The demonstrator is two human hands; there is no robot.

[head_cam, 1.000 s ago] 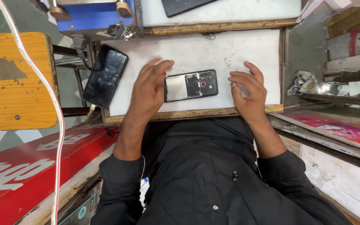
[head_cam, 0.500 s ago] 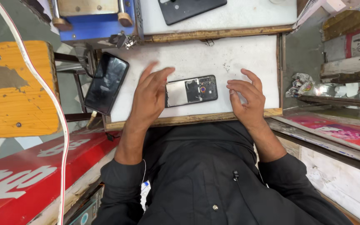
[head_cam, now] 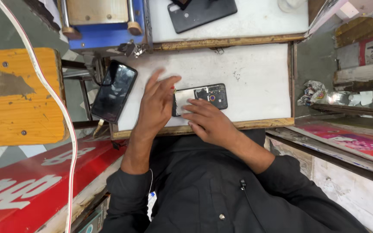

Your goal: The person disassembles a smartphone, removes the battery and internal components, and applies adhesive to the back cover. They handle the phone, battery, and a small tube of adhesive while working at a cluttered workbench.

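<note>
An opened phone (head_cam: 203, 96), its back cover off and its insides showing, lies flat on a white work board (head_cam: 255, 73). My left hand (head_cam: 156, 108) rests at the phone's left end with the fingers spread and lifted. My right hand (head_cam: 208, 121) lies over the phone's lower left part, fingertips touching it. Neither hand grips the phone. A second phone with a dark glossy screen (head_cam: 114, 90) lies tilted at the board's left edge, partly overhanging it.
A black phone back cover (head_cam: 201, 14) lies on a second white board at the top. A blue machine (head_cam: 104, 21) stands at top left. An orange wooden stool top (head_cam: 18, 97) is at left. A white cable (head_cam: 61, 112) runs down the left side. Crumpled paper (head_cam: 312, 92) sits at right.
My right hand has moved left from the board's right side onto the opened phone. My left hand has shifted and raised its fingers at the phone's left end.
</note>
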